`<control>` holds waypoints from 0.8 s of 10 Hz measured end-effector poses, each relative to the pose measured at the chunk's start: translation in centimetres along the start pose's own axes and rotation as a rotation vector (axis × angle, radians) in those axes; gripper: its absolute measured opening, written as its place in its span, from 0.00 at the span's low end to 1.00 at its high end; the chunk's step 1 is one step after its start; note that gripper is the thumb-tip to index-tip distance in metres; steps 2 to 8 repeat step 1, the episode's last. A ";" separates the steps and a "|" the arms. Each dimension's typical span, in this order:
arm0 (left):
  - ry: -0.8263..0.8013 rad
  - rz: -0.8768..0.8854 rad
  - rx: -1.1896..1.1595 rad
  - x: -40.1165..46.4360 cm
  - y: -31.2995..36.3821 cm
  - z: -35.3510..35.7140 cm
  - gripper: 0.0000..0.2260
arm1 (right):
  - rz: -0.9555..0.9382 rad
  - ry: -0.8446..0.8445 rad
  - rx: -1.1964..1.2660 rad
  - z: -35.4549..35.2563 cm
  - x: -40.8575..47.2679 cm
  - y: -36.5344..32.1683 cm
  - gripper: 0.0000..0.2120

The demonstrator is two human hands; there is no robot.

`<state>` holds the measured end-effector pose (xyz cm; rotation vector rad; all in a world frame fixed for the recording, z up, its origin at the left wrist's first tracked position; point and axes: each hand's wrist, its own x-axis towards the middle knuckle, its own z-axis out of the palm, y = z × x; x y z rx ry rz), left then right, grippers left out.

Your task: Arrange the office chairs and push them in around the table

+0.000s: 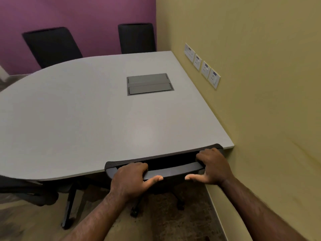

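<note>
A black office chair [173, 168] stands directly in front of me, its backrest top touching the near edge of the grey table [78, 119]. My left hand [133, 178] grips the left part of the backrest top, fingers curled over it, thumb underneath. My right hand [212, 166] grips the right part the same way. The chair's seat is hidden under the table; its wheeled base [139, 207] shows below. Two more black chairs [52, 46] [137, 38] stand at the far side, backs against the purple wall. Part of another chair [26, 192] shows at the lower left.
A yellow wall [260, 84] runs close along the table's right side, with a row of sockets [203, 65]. A grey cable hatch [149, 84] sits flush in the tabletop. Brown carpet [173, 223] covers the floor beneath me.
</note>
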<state>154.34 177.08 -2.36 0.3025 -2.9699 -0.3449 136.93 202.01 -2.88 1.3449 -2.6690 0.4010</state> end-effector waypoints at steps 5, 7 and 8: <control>0.138 0.029 -0.090 0.1 0.1 -0.1 0.23 | 0.006 0.068 0.094 -0.1 0.3 0.1 0.30; 0.138 0.029 -0.090 0.1 0.1 -0.1 0.23 | 0.006 0.068 0.094 -0.1 0.3 0.1 0.30; 0.138 0.029 -0.090 0.1 0.1 -0.1 0.23 | 0.006 0.068 0.094 -0.1 0.3 0.1 0.30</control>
